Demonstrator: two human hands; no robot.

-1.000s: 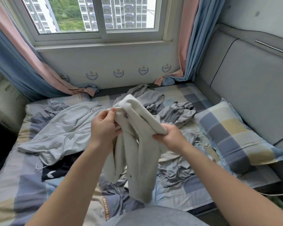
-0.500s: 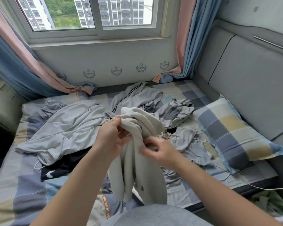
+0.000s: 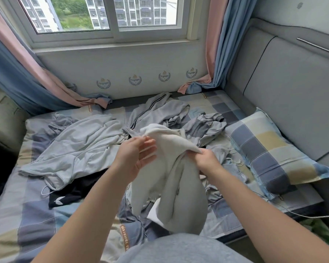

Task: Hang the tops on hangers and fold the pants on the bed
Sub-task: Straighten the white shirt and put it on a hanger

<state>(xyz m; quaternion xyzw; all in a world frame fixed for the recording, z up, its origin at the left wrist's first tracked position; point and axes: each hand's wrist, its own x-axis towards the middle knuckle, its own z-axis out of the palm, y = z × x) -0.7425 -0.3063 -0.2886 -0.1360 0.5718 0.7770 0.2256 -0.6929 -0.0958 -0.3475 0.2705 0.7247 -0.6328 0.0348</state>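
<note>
A cream-white garment [image 3: 180, 188] hangs in front of me over the checked bed [image 3: 23, 223]. My right hand [image 3: 207, 161] pinches its upper edge on the right. My left hand [image 3: 137, 158] is beside the garment's left side with straight, spread fingers, and its fingertips touch the cloth near the top. Whether the garment is a top or pants cannot be told. A light grey top [image 3: 80, 149] lies spread on the left of the bed. A grey zip jacket [image 3: 156, 112] and a crumpled grey garment [image 3: 203, 128] lie behind my hands. No hanger is in view.
A black garment with a white logo [image 3: 70, 194] lies under the grey top. A checked pillow [image 3: 273, 154] rests against the grey padded headboard [image 3: 292, 95] on the right. A white cable [image 3: 302, 215] runs along the bed's right edge. Curtains and a window close off the far side.
My left hand has let go of its pinch and opened against the cloth. My right hand has moved right and now holds the garment's edge, stretching the top of it out.
</note>
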